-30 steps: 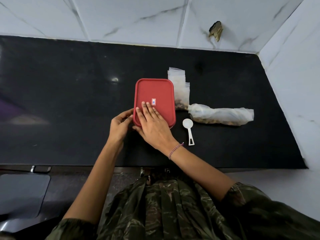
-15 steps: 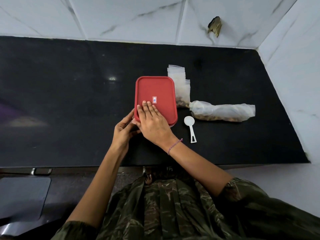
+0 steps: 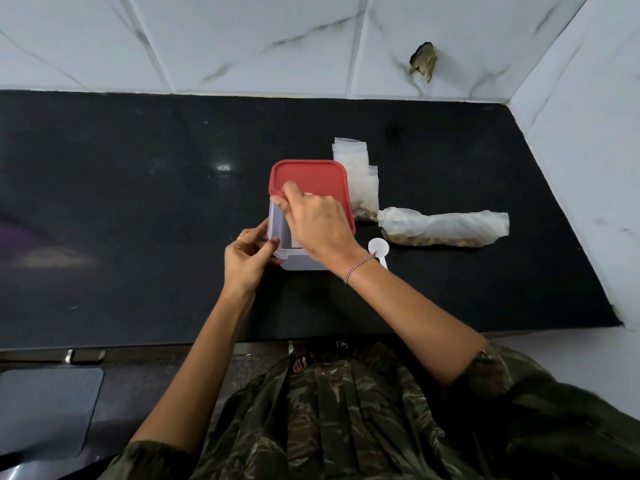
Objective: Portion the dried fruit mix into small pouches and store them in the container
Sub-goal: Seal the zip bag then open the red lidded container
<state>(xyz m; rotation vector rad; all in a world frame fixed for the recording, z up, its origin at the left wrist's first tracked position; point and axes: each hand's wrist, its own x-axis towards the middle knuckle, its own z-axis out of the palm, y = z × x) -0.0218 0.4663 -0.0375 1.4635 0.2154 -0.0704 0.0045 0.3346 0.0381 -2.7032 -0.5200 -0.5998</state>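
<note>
A clear plastic container (image 3: pixel 277 233) stands on the black counter (image 3: pixel 138 220). Its red lid (image 3: pixel 311 176) is tilted up at the near left corner, where my right hand (image 3: pixel 315 223) pinches its edge. My left hand (image 3: pixel 247 258) grips the container's near left corner. To the right of the container lie small clear pouches (image 3: pixel 360 178), one with dried fruit at its bottom. Further right lies a rolled plastic bag of dried fruit mix (image 3: pixel 443 228). A white scoop (image 3: pixel 379 247) rests beside my right wrist, partly hidden by it.
White marbled tile walls (image 3: pixel 242 46) close the counter at the back and on the right. The counter's front edge runs just before my body. A grey pad (image 3: pixel 45 410) lies lower left below the counter.
My right hand went from lying flat on the lid to pinching its near left edge and lifting it. The container's clear wall now shows. My left hand shifted onto the container's corner.
</note>
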